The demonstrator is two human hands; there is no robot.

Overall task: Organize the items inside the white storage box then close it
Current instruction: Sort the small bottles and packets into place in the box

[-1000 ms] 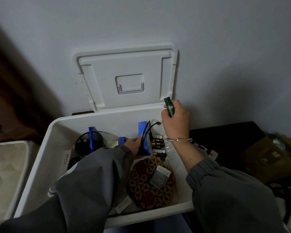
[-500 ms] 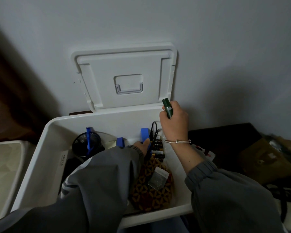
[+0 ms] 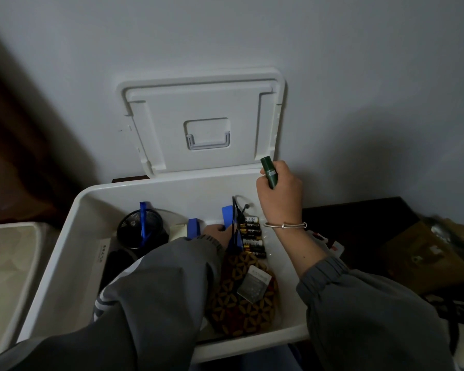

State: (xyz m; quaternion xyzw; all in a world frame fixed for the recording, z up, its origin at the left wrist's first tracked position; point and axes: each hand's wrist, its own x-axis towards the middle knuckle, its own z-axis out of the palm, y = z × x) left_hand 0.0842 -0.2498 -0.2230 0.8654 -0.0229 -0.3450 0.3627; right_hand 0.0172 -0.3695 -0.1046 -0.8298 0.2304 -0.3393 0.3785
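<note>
White plastic box [image 3: 70, 250] by a grey wall [image 3: 359, 76], flat lid [image 3: 198, 103] up. Gripping a smooth green tube [image 3: 269, 174] in the right hand [image 3: 279, 196] over its back corner. Left hand [image 3: 215, 232] inside, grip hard to tell.

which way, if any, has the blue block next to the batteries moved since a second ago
Yes. The blue block has sunk lower: its top stood well above the batteries before, now barely above them.
</note>
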